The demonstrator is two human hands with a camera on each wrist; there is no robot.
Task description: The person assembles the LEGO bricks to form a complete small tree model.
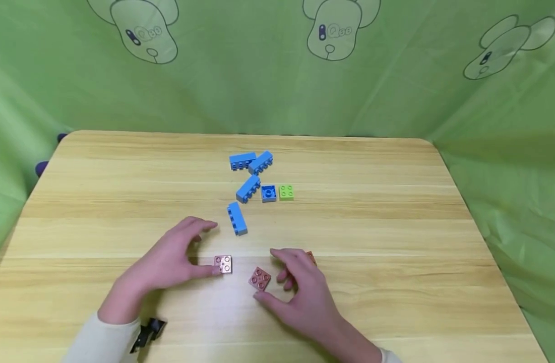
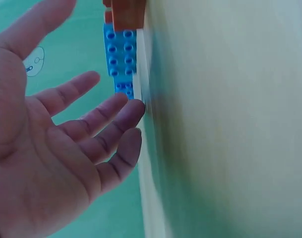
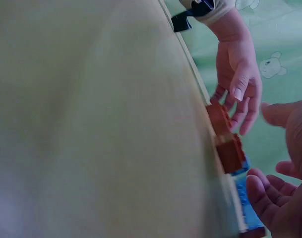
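In the head view, my left hand (image 1: pixel 168 257) is spread beside a reddish 2x2 brick (image 1: pixel 225 263), its thumb tip at the brick's lower left edge; whether they touch, I cannot tell. A second reddish brick (image 1: pixel 259 279), turned at an angle, lies between the thumb and fingers of my right hand (image 1: pixel 304 297), with a gap visible. Behind that hand, an orange brick (image 1: pixel 311 257) is partly hidden. The left wrist view has my left hand (image 2: pixel 56 144) holding nothing, fingers loosely bent. My right hand (image 3: pixel 284 193) is also empty in the right wrist view, near two reddish bricks (image 3: pixel 219 119).
Farther back on the wooden table (image 1: pixel 372 201) lie several long blue bricks (image 1: pixel 237 219), a small square blue brick (image 1: pixel 268 193) showing its hollow side, and a green 2x2 brick (image 1: pixel 286 192). A green patterned curtain (image 1: pixel 241 96) surrounds the table. A black strap (image 1: pixel 148 334) is at the left sleeve.
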